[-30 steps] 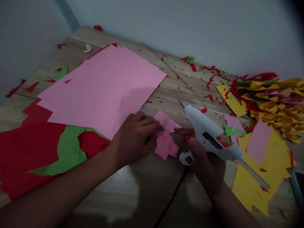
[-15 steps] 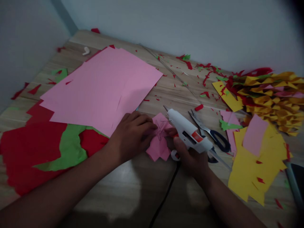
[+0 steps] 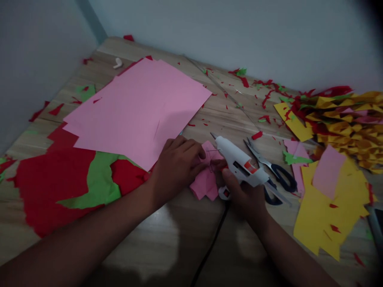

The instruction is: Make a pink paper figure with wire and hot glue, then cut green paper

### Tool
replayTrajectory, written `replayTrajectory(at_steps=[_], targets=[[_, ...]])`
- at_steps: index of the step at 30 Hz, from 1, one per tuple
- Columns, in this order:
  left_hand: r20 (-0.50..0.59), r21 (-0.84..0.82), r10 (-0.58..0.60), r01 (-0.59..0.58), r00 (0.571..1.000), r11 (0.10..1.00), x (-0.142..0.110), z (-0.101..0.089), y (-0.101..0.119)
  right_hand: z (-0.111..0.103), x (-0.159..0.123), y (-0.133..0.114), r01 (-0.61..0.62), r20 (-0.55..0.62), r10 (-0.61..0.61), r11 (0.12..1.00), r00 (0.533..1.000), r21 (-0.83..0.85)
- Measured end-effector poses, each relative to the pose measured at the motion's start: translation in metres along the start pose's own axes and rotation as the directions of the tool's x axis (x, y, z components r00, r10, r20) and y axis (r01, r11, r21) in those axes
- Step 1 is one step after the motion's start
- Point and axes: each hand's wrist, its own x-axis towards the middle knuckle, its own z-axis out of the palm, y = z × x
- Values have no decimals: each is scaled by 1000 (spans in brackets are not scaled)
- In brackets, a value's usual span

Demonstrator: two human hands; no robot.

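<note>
A folded pink paper flower (image 3: 205, 184) lies on the wooden table between my hands, with thin lines across its middle. My left hand (image 3: 179, 165) is closed at its left side, thumb and fingertips pinching the paper near the centre; the fingertips partly hide it. My right hand (image 3: 247, 199) grips a white hot glue gun (image 3: 236, 157), whose nozzle points up and left, beyond the flower. The index finger of that hand reaches onto the flower's right side. A black cord runs from the gun down toward the table's front.
Large pink sheets (image 3: 134, 107) lie at left, above red paper (image 3: 54, 183) and a green piece (image 3: 103, 181). Scissors (image 3: 272, 167) rest right of the glue gun. Yellow paper (image 3: 317, 215) and a heap of folded yellow pieces (image 3: 347, 127) are at right. Scraps are scattered near the wall.
My left hand has moved right over the flower, its fingers now covering more of the centre. The glue gun stays in my right hand. The whole view has shifted slightly.
</note>
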Motion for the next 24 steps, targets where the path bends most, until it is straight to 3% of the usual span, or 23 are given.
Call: replayTrajectory(at_steps=[5, 9, 16, 24], targets=[[-23, 51, 77, -76, 997, 996, -4, -1, -5, 0, 0, -4, -7, -7, 6, 997, 1000, -74], [9, 29, 111, -111, 994, 993, -4, -4, -8, -2, 1, -3, 18, 68, -16, 1000, 998, -18], [26, 131, 78, -81, 997, 988, -2, -4, -5, 0, 3, -5, 32, 19, -31, 999, 999, -42], [41, 60, 67, -70, 997, 996, -1, -6, -7, 0, 2, -7, -4, 6, 5, 996, 1000, -91]])
